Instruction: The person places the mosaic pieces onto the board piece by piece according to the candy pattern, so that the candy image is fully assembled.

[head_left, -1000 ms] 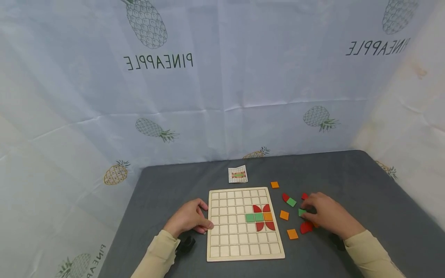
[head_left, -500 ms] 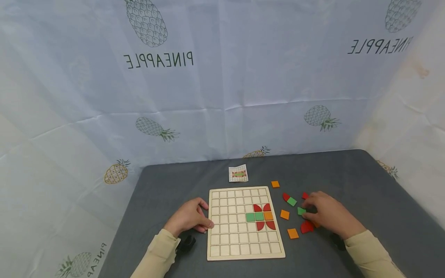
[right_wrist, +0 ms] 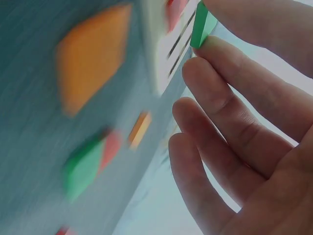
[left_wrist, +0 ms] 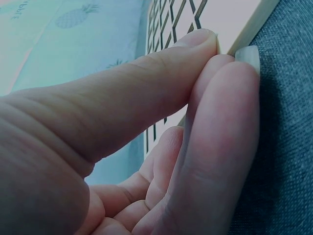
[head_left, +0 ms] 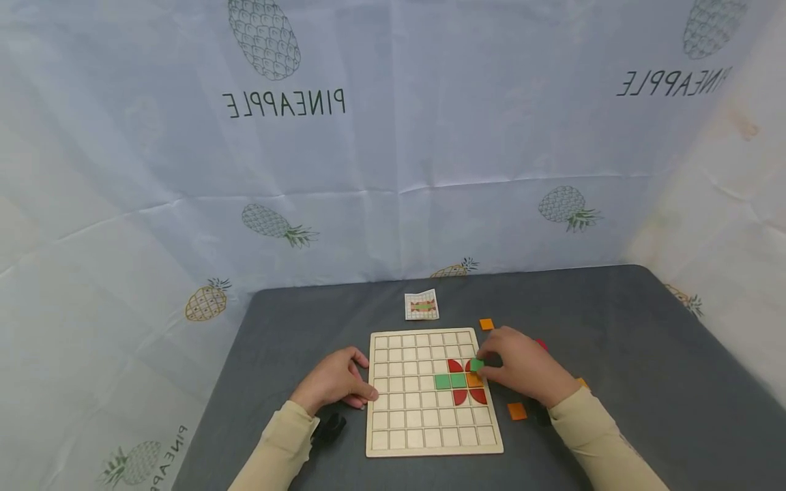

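Note:
A wooden grid board [head_left: 405, 424] lies on the dark table. My left hand [head_left: 334, 382] pinches its left edge, thumb [left_wrist: 195, 41] on top and forefinger against the side. My right hand [head_left: 522, 363] holds a green square tile [head_left: 476, 365] between thumb and forefinger, above the right edge of the board. In the right wrist view that green tile [right_wrist: 198, 27] is tilted, and the other fingers are spread. Set in the grid are two green squares [head_left: 450, 381], an orange square [head_left: 473, 380] partly covered by the held tile, and several red quarter-round pieces [head_left: 460, 397].
Loose orange tiles [head_left: 517, 411] lie right of the board, one [head_left: 486, 324] near its top corner. A red piece [head_left: 542, 344] shows behind the right hand. In the right wrist view a green tile [right_wrist: 83, 169] touches a red piece [right_wrist: 110, 146]. A pattern card [head_left: 421, 307] lies behind the board.
My right hand has lifted the green tile from among the loose pieces and carried it left to the right edge of the board. The left hand stays at the board.

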